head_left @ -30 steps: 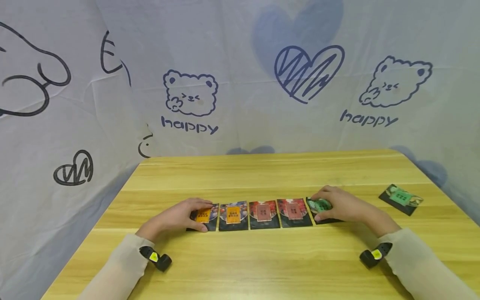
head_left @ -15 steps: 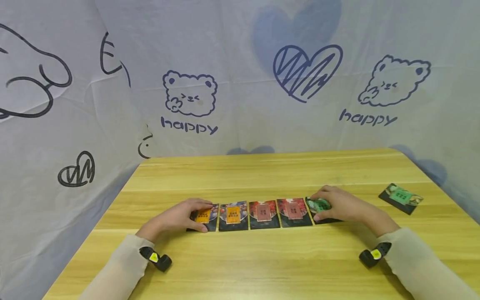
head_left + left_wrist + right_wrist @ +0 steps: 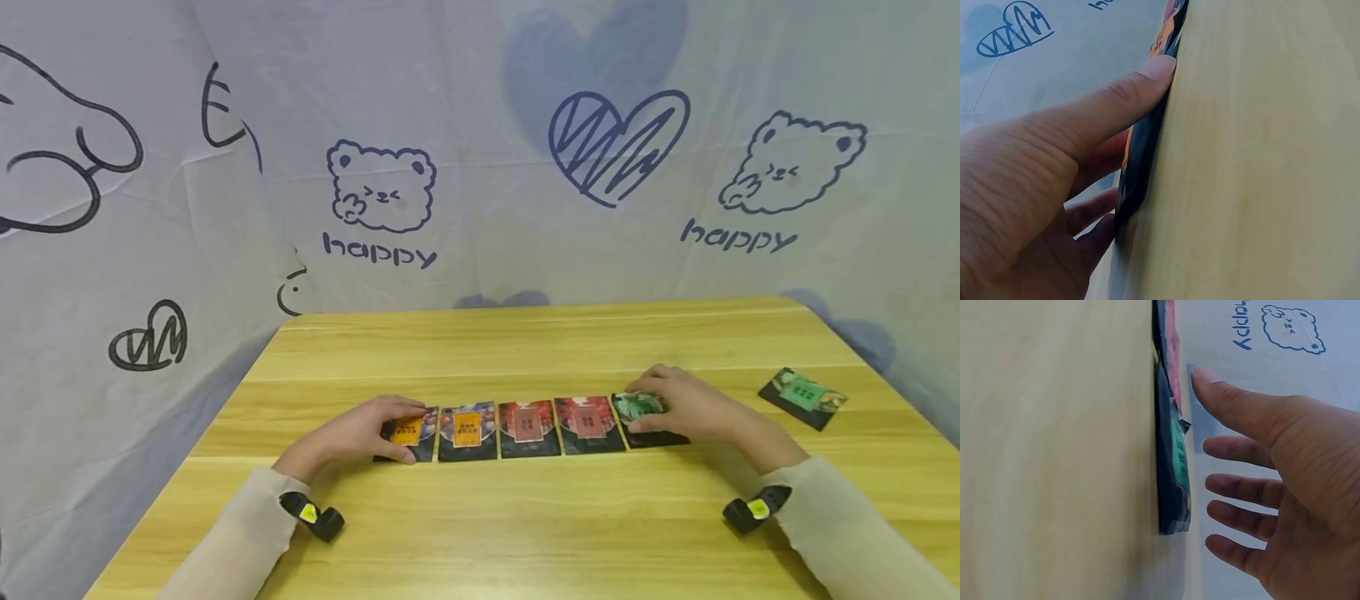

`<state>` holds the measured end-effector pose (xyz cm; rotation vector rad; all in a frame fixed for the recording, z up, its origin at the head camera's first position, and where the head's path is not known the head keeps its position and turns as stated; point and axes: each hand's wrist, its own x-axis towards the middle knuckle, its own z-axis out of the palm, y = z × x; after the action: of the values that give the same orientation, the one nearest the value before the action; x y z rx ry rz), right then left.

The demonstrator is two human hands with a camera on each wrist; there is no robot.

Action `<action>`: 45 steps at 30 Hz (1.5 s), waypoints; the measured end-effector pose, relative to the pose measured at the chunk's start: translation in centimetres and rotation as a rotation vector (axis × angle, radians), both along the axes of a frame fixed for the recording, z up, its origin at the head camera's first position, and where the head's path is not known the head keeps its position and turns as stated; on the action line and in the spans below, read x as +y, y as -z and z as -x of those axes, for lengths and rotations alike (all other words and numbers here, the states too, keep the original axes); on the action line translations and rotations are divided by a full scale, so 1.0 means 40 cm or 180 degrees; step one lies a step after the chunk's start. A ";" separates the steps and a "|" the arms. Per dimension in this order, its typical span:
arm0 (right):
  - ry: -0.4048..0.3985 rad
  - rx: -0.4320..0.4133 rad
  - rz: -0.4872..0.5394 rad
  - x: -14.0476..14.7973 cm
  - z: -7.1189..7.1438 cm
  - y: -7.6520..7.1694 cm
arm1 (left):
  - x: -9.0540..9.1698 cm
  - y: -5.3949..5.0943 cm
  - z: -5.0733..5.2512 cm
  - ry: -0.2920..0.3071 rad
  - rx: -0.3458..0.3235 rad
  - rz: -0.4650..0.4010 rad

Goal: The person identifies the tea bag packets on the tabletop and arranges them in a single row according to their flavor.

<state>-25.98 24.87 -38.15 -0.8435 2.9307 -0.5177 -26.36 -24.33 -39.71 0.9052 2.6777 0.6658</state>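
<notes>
In the head view a row of flat black sachets lies on the table. My left hand (image 3: 352, 437) rests on the leftmost orange-labelled sachet (image 3: 409, 431). In the left wrist view its thumb (image 3: 1125, 94) touches that sachet's near edge, with other fingers at the far side. A second orange-labelled sachet (image 3: 467, 454) comes beside it, then two red-labelled sachets (image 3: 529, 446) (image 3: 591, 443). Over the green-labelled sachet (image 3: 652, 437) at the row's right end hovers my right hand (image 3: 701, 410). The right wrist view shows its fingers spread, apart from the sachet, holding nothing.
Another green-labelled sachet (image 3: 802, 398) lies tilted on the table farther right. Behind the wooden table (image 3: 495, 533) hangs a pale cloth (image 3: 480, 167) with bear and heart drawings. Both wrists wear black straps with small cameras.
My right hand has lifted slightly off the green-labelled sachet at the row's end, leaving more of it visible. My left hand and the other sachets stay where they were.
</notes>
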 end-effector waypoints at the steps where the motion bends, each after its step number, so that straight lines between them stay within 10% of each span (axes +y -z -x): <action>1: -0.0004 0.0022 0.0004 0.003 -0.002 -0.002 | 0.000 -0.001 0.000 -0.0009 -0.0010 0.0001; 45: 0.1238 -0.0030 -0.0045 0.362 -0.027 0.034 | -0.008 0.004 -0.004 0.0043 0.0014 0.0012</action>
<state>-24.92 39.35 -39.50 -0.2628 3.0928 -0.5142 -26.19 -24.65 -39.85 0.9240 2.6735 0.6562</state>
